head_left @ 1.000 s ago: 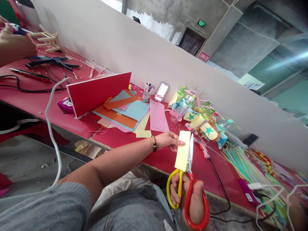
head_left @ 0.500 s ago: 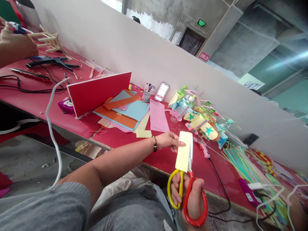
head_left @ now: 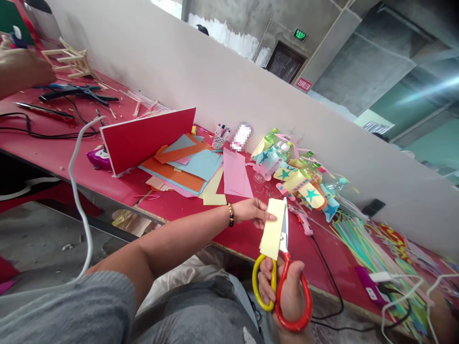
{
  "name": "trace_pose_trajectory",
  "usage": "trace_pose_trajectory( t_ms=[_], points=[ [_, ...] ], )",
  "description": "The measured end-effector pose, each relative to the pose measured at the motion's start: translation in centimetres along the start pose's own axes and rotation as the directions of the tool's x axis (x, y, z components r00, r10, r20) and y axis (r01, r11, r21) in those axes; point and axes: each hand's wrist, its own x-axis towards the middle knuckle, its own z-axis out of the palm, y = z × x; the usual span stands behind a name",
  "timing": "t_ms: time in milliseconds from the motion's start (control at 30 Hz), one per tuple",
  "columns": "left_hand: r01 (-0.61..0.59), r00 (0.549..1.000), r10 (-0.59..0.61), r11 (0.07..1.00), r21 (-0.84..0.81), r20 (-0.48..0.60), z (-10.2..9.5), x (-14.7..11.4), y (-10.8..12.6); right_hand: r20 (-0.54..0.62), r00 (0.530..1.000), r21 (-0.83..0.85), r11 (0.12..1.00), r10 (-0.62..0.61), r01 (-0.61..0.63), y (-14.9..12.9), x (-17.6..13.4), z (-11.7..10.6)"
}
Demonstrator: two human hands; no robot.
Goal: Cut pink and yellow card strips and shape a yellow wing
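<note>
My left hand [head_left: 255,211] pinches a rectangular piece of pale yellow paper [head_left: 272,231] by its left edge, thumb on top. Scissors [head_left: 284,239] with one yellow and one red handle loop are in my right hand [head_left: 287,286], whose fingers pass through the loops. One blade shows along the paper's right edge; the other is hidden behind the paper. The handles stand apart. Beyond the blades lies a pink glue gun [head_left: 303,220] on the red table [head_left: 247,234].
Colored paper sheets [head_left: 193,167] lie beside an upright red board [head_left: 150,138]. Decorated plastic bottles [head_left: 283,153] stand along the white partition [head_left: 161,62]. Bundled straws [head_left: 362,243] lie at right. Another person's hand [head_left: 25,69] is at far left, near a stick frame [head_left: 71,59].
My right hand and the scissors have shifted slightly right, and the blade stands a little farther clear of the paper. The paper is tilted slightly more. The other person's hand has moved a little.
</note>
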Motion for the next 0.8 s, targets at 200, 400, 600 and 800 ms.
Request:
trace_pose_trajectory(
  t_ms=[200,400,600,800],
  points=[
    [-0.015,0.985,0.020,0.999,0.032,-0.174,-0.5,0.3,0.1,-0.156,0.984,-0.299,0.954,-0.086,0.036,-1.8,0.5,-2.9],
    [-0.056,0.954,0.071,0.997,0.060,-0.290,-0.7,0.6,0.3,-0.183,0.879,-0.980,0.157,-0.441,-0.125,-4.4,2.8,-10.2],
    [-0.043,0.956,0.062,0.996,0.072,-0.287,-0.6,0.6,0.1,-0.057,0.863,-0.981,-0.133,-0.502,-0.142,-4.9,5.0,-13.1],
    [-0.070,0.968,0.095,0.991,0.116,-0.232,-0.5,0.4,-0.1,0.014,0.943,-0.831,0.520,-0.333,0.196,-6.0,5.2,-6.7]
  ],
)
